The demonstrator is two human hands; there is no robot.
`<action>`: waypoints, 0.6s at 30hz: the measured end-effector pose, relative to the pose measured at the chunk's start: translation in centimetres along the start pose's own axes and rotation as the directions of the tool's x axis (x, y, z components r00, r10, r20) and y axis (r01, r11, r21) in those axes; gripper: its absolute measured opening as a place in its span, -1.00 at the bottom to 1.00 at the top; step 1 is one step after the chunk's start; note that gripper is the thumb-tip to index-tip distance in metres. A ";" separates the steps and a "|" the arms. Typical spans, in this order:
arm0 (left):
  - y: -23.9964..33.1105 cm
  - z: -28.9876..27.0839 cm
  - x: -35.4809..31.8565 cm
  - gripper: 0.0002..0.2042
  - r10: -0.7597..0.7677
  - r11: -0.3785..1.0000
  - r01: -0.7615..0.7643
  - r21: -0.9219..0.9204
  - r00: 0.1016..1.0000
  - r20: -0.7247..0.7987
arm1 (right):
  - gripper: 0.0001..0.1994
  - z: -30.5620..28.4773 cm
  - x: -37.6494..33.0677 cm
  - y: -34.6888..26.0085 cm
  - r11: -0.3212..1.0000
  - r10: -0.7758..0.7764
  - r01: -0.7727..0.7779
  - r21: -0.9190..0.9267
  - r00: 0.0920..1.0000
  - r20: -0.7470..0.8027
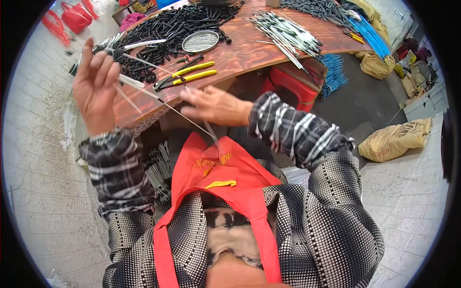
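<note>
My left hand [98,89] is raised at the table's left end, palm showing, one finger up and the others curled. Several thin white-and-black rods [161,100] fan out from beside its curled fingers. One slants down to my red apron [216,168]. A black piece [113,52] shows behind the fingertips; whether I hold it is unclear. My right hand [213,103] is just over the rods at the table's front edge. Its fingers are smeared by motion, so their grip is hidden. Yellow-handled pliers [192,74] lie on the table between my hands.
Black plastic parts [158,31] are heaped on the wooden table [240,60], beside a round metal dish [200,42]. White rods [283,33] and grey chain-like pieces [319,12] lie farther right. A red crate [290,86] and a tan sack [396,140] stand below.
</note>
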State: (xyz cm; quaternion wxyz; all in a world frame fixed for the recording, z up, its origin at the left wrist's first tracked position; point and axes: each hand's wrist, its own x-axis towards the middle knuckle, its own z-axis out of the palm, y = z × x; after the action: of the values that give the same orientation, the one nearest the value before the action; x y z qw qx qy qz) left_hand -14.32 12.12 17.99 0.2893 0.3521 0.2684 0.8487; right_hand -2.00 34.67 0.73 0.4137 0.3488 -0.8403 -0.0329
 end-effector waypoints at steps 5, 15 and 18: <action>1.4 4.7 -6.2 -0.67 0.226 0.970 -0.239 0.043 0.953 0.205 | -0.69 -3.6 -1.3 2.0 0.956 0.252 -0.244 0.163 0.967 -0.027; -4.1 2.6 -4.5 -0.65 0.105 0.981 -0.104 0.163 0.995 0.003 | -0.80 -4.7 -13.7 14.7 0.481 0.826 -0.500 -0.720 0.533 0.183; -4.7 2.6 -3.4 -0.66 0.148 0.977 -0.121 0.177 0.977 -0.151 | -0.82 -6.0 -12.8 14.8 0.416 0.903 -0.682 -0.602 0.387 0.185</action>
State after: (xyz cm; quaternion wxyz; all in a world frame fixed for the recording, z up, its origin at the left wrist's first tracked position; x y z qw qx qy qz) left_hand -8.93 13.67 14.97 0.1776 0.3219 0.3369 0.8668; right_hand -0.59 55.10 1.14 0.2145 -0.2341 -0.9435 -0.0954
